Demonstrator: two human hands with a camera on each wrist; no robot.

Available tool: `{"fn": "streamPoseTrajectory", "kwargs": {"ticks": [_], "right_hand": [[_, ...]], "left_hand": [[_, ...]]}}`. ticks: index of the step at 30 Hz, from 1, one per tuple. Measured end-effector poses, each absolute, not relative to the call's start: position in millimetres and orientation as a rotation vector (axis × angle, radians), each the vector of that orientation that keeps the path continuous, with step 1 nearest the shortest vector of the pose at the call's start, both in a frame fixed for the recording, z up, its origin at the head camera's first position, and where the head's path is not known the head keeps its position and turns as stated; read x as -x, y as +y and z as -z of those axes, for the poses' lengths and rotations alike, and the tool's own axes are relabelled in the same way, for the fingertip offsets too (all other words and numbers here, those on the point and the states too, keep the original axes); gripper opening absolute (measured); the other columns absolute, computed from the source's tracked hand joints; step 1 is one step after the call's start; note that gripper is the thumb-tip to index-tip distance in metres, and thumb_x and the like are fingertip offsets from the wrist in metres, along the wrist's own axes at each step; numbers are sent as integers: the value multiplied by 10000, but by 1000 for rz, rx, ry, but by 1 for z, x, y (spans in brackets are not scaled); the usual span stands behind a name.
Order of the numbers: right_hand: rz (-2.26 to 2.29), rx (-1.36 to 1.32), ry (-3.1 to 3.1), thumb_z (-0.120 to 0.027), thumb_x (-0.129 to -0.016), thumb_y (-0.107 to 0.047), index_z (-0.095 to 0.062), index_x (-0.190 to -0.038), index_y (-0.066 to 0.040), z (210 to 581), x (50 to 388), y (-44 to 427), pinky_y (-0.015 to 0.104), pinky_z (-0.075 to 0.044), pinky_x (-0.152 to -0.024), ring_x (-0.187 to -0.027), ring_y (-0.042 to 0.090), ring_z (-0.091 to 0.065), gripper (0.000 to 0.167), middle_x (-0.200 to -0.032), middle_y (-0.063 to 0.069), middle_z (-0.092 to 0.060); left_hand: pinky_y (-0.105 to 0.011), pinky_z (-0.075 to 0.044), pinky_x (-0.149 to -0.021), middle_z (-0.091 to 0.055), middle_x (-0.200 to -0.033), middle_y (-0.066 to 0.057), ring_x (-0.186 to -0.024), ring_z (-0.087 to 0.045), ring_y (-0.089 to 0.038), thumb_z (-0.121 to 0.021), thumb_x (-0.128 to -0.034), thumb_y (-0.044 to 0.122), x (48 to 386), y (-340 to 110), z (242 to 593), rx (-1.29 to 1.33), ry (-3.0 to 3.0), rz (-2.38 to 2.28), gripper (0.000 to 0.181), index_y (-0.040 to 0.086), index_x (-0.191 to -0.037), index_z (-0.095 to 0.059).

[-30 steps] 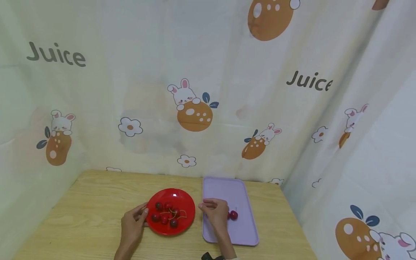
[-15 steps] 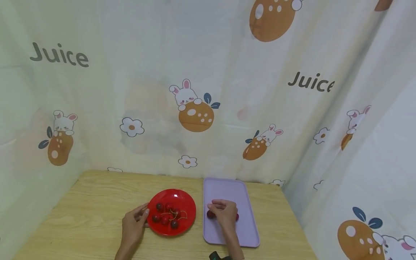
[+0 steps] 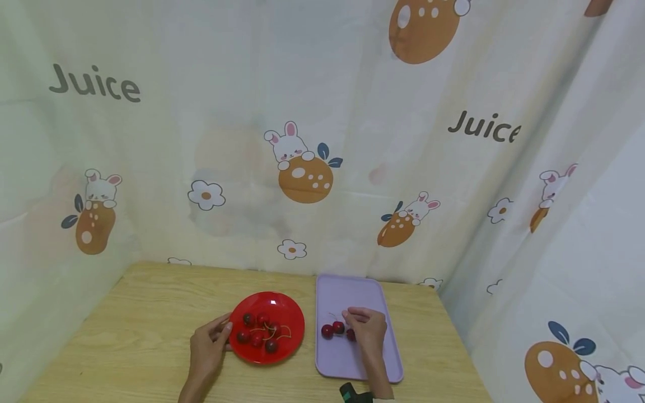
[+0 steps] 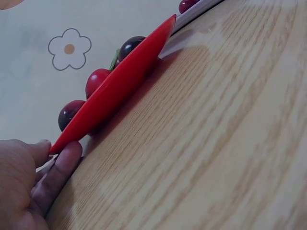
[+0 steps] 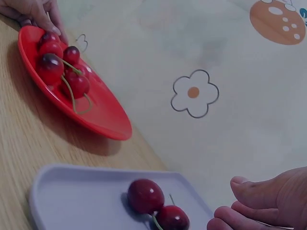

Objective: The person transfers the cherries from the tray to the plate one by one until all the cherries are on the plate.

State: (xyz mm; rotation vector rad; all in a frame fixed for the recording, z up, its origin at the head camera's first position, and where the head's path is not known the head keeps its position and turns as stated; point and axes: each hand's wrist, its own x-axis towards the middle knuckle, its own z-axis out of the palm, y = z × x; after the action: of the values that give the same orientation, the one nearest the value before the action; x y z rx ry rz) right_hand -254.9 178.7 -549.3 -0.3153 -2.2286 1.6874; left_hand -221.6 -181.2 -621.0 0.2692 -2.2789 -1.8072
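My left hand (image 3: pixel 206 348) grips the left rim of a red plate (image 3: pixel 276 305), thumb on top and fingers beneath, as the left wrist view shows. Several cherries (image 3: pixel 243 336), some with stems, are on the plate. To the right lies a lilac tray (image 3: pixel 347 294) bearing cherries: two (image 3: pixel 327 331) (image 3: pixel 339 327) stand free to view, and another (image 3: pixel 350 334) is partly behind my right hand (image 3: pixel 370 333). That hand hovers over the tray, right beside the cherries. In the right wrist view its thumb (image 5: pixel 247 191) and fingers are apart, with nothing visible between them.
Plate and tray share a wooden table (image 3: pixel 161 313), with a narrow gap between them. A printed curtain (image 3: pixel 242 140) with rabbits and fruit hangs behind the table and along its sides. A black device (image 3: pixel 355 394) sits at my right wrist.
My right hand has moved rightward from the tray's left edge across the cherries, uncovering two on the left. The left hand keeps its grip on the plate, which stays in place.
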Motion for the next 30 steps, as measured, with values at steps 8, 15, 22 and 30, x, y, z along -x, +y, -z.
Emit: {"fn": "streamPoseTrajectory", "kwargs": {"ticks": [8,15,22,30], "right_hand": [[-1619,401,-2243,-893,-882,-68,-828,-1031,68,555,263,202,144,-540,-520,-669,117,-760,212,-894,221,-828],[-1555,407,-2276,-873,-904,-72,-826,-1036,72,556,265,213,117,-533,-564,-731,200,-808,201,-922,243,-825],[-1523,417,-2266,-860,-911,-49,-820,-1027,83,556,267,219,139,-509,-522,-771,320,-825,180,-926,263,-819],[-1494,443,-2248,-856,-915,-44,-817,-1037,95,561,271,227,116,-534,-540,-750,278,-818,190,-942,280,-815]], "left_hand": [[-249,-685,-616,-759,-1232,-318,-669,-744,-129,-651,-1091,45,220,-181,620,-245,-2286,1790,375,-13,-1460,-666],[-264,-686,-601,-767,-1182,-329,-636,-741,-126,-654,-1082,22,220,-181,620,-218,-2258,1779,353,-39,-1429,-681],[-249,-683,-610,-757,-1240,-326,-663,-745,-133,-656,-1087,37,220,-181,621,-250,-2284,1790,376,-15,-1458,-668],[-247,-691,-628,-772,-1213,-300,-709,-760,-100,-664,-1085,48,222,-182,622,-223,-2288,1766,365,-9,-1446,-680]]}}
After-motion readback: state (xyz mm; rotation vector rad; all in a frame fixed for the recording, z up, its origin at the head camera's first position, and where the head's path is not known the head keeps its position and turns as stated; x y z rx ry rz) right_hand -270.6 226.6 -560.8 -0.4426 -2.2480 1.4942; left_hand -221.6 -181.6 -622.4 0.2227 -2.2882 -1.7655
